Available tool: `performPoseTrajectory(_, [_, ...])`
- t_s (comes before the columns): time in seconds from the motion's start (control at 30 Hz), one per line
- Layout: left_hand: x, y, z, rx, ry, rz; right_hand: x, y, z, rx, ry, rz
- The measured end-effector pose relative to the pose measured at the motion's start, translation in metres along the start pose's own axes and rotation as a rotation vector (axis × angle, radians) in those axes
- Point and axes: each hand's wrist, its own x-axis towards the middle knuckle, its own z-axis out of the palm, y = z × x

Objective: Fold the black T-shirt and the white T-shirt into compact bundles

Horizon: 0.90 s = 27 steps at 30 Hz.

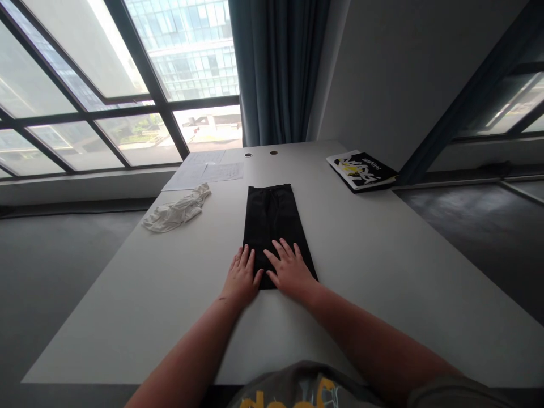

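Note:
A pair of black trousers (272, 212) lies folded flat on the white table in front of me, its waistband at the far end. My left hand (243, 277) rests with fingers spread on the near left edge of the cloth. On the near right part, my right hand (291, 271) presses down flat, fingers apart. Neither hand grips anything. The two hands cover part of the lower portion of the cloth.
A crumpled white cloth (178, 209) lies on the table (140, 317) to the left, with printed papers (212, 170) behind it. At the far right sits a black and white book or folder (361, 170). Two round holes pierce the tabletop's far end, near a blue curtain (280, 68).

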Motion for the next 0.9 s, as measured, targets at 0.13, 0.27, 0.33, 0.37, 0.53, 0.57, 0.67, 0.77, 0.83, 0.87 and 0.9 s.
performPoseTrajectory(0.13, [0.001, 0.0, 0.0, -0.061, 0.017, 0.022, -0.036, 0.018, 0.014, -0.014, -0.055, 0.172])
performPoseTrajectory(0.27, [0.004, 0.005, -0.002, -0.121, 0.037, 0.053, -0.046, 0.046, 0.02, -0.009, -0.079, 0.329])
performPoseTrajectory(0.33, [0.005, 0.007, -0.004, -0.153, 0.036, 0.08, -0.047, 0.055, 0.021, 0.001, -0.084, 0.347])
performPoseTrajectory(0.37, [0.005, 0.007, -0.005, -0.168, 0.033, 0.092, -0.047, 0.058, 0.022, 0.002, -0.084, 0.343])
performPoseTrajectory(0.53, [0.007, 0.007, -0.01, -0.192, 0.034, 0.065, -0.046, 0.059, 0.02, -0.003, -0.082, 0.317])
performPoseTrajectory(0.57, [0.007, 0.007, -0.011, -0.176, 0.04, 0.03, -0.046, 0.058, 0.019, 0.0, -0.084, 0.315])
performPoseTrajectory(0.67, [0.008, 0.007, -0.014, -0.083, 0.034, -0.112, -0.047, 0.059, 0.016, 0.013, -0.095, 0.309])
performPoseTrajectory(0.77, [0.005, 0.008, -0.017, 0.016, -0.038, -0.202, -0.052, 0.059, 0.012, 0.005, -0.103, 0.323])
performPoseTrajectory(0.83, [0.002, 0.007, -0.017, 0.058, -0.097, -0.194, -0.057, 0.06, 0.011, -0.011, -0.111, 0.341])
performPoseTrajectory(0.87, [0.001, 0.007, -0.017, 0.071, -0.121, -0.177, -0.06, 0.06, 0.011, -0.019, -0.115, 0.347])
performPoseTrajectory(0.9, [-0.001, 0.007, -0.017, 0.079, -0.141, -0.157, -0.063, 0.06, 0.011, -0.025, -0.12, 0.348])
